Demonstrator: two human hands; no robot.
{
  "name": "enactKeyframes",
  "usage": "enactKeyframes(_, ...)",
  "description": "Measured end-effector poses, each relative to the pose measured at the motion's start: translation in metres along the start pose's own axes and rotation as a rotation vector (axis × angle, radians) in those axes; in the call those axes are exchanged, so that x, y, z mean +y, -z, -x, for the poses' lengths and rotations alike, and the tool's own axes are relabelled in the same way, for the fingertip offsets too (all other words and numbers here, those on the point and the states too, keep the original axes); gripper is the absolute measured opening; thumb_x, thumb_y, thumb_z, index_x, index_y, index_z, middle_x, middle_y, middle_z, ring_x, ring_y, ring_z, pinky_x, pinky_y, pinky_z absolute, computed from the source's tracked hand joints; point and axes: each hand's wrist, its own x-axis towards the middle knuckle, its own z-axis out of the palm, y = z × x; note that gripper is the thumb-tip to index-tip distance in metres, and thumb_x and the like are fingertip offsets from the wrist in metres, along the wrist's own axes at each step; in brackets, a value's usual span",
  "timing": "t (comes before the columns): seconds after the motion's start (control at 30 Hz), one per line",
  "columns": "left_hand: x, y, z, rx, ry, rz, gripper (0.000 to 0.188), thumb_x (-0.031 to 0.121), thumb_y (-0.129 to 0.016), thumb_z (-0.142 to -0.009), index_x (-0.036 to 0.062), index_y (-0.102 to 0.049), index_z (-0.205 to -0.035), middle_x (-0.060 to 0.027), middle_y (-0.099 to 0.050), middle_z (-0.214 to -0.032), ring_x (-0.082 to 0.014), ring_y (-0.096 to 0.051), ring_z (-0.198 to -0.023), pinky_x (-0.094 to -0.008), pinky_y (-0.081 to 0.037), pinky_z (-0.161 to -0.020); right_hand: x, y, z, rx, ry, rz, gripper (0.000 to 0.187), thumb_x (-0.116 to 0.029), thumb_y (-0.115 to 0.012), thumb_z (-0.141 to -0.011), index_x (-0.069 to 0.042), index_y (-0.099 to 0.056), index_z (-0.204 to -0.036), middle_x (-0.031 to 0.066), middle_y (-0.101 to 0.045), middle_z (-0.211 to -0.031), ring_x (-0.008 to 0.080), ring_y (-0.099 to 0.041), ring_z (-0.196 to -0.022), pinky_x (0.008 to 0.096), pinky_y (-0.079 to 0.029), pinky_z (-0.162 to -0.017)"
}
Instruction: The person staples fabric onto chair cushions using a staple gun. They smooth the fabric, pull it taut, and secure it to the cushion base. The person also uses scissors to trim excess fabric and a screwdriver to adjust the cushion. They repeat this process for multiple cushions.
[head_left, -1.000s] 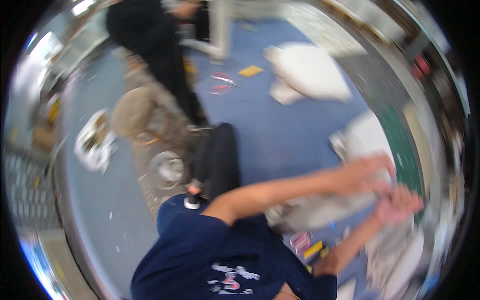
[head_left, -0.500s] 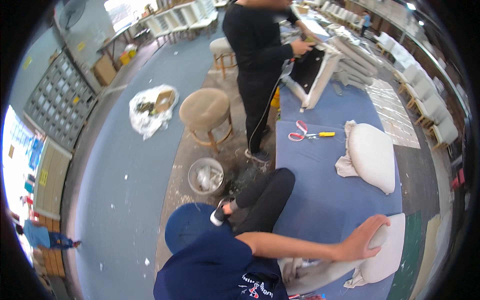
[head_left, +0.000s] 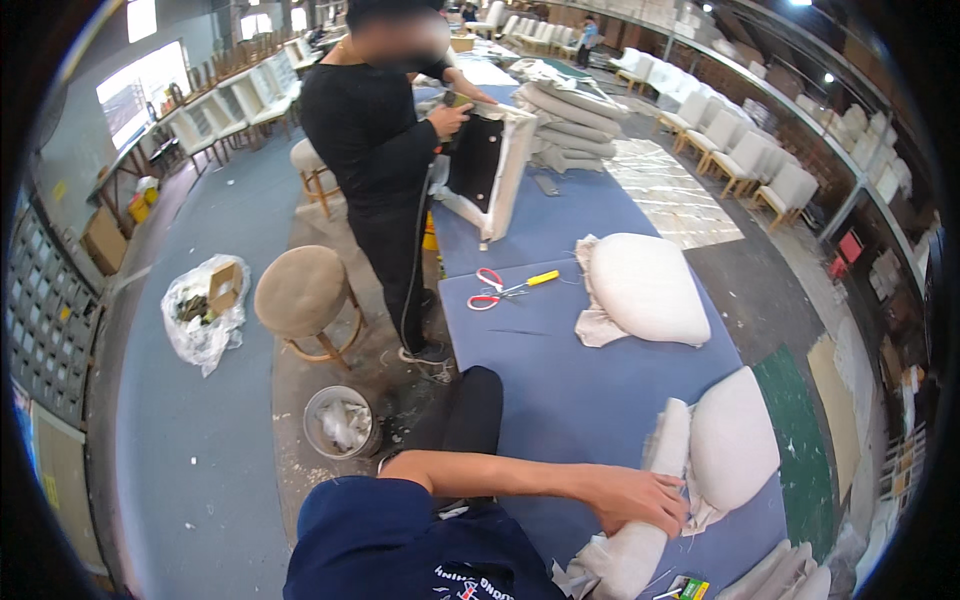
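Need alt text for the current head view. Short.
The wearer's left hand rests on a pale cloth roll on a blue table, beside a rounded cushion; the right hand is out of view. Farther along lie a second cushion and red-handled scissors. Beyond, a co-worker in black stands at a pale frame.

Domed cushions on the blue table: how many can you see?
2: one cushion right of the scissors, another cushion beyond the left hand. Fabric at lower right may hide more.
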Motion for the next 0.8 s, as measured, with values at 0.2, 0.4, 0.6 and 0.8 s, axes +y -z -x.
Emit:
enactKeyframes(0.2,0.036,0.04,-0.004,0.063,0.104,0.079,0.063,0.015,-0.084,-0.061,0.0082,-0.064,-0.12,-0.01,-0.066,-0.12,-0.0313,-0.059,-0.117,-0.0471,-0.041,-0.111,0.065,0.006,0.035,0.103,-0.151,0.137,0.038,-0.034,-0.056,-0.102,-0.009,-0.063,-0.129,0.0131,-0.064,-0.111,0.0279,-0.061,-0.097,0.0454,-0.05,-0.082)
enactKeyframes(0.4,0.068,0.067,-0.003,0.218,0.279,-0.231,0.065,0.016,-0.082,-0.066,0.0076,-0.06,-0.126,-0.0097,-0.065,-0.122,-0.0316,-0.063,-0.115,-0.0435,-0.05,-0.1,0.12,0.012,0.055,0.142,-0.241,0.257,0.038,-0.032,-0.057,-0.101,-0.007,-0.062,-0.129,0.0145,-0.064,-0.113,0.0282,-0.061,-0.1,0.045,-0.049,-0.085)
enactKeyframes(0.6,0.059,0.053,0.002,0.377,0.542,-0.436,0.077,0.011,-0.085,-0.059,0.0094,-0.057,-0.131,-0.01,-0.065,-0.125,-0.0315,-0.063,-0.117,-0.042,-0.051,-0.1,0.157,0.02,0.023,0.173,-0.192,0.323,0.038,-0.031,-0.059,-0.101,-0.006,-0.061,-0.129,0.0158,-0.063,-0.115,0.0286,-0.061,-0.102,0.0447,-0.049,-0.087)
enactKeyframes(0.8,0.059,0.047,-0.002,0.418,0.608,-0.468,0.073,0.014,-0.086,-0.062,0.0095,-0.058,-0.13,-0.0099,-0.066,-0.125,-0.0315,-0.064,-0.116,-0.0425,-0.051,-0.098,0.19,0.016,-0.033,0.193,-0.054,0.464,0.038,-0.029,-0.06,-0.1,-0.004,-0.06,-0.129,0.0171,-0.062,-0.116,0.0289,-0.061,-0.105,0.0443,-0.049,-0.089)
